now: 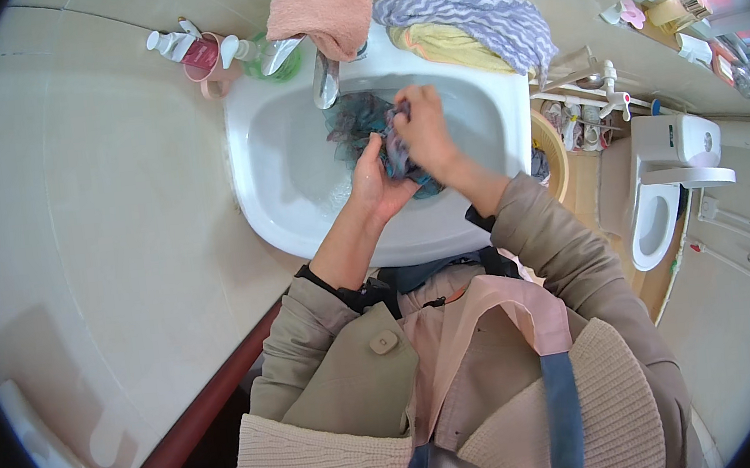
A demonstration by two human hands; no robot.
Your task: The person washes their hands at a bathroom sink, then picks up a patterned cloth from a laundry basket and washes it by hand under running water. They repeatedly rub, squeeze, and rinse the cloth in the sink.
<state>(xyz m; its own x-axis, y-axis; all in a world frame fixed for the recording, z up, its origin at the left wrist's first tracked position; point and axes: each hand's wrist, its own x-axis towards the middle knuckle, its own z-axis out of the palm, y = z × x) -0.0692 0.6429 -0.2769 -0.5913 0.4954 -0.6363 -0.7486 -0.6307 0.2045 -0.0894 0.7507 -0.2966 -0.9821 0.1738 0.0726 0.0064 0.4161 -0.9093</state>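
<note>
A wet, thin patterned cloth (359, 120) in teal, grey and purple hangs bunched over the basin of the white washbasin (279, 230). My left hand (376, 182) supports its lower bunch with the palm turned up. From above, my right hand (424, 129) grips a wad of the same fabric, fingers curled into it. Behind the cloth, the chrome faucet (327, 81) points down into the basin. Shallow water shows around the fabric, with ripples left of my left hand. The cloth's underside is hidden by my hands.
A pink towel (317, 14) drapes over the faucet's top. Purple-and-white (462, 19) and yellow (452, 51) towels lie on the back right rim. A green pump bottle (274, 59) and a pink mug (214, 69) stand back left. At right are a wicker basket (553, 153) and a toilet (655, 225).
</note>
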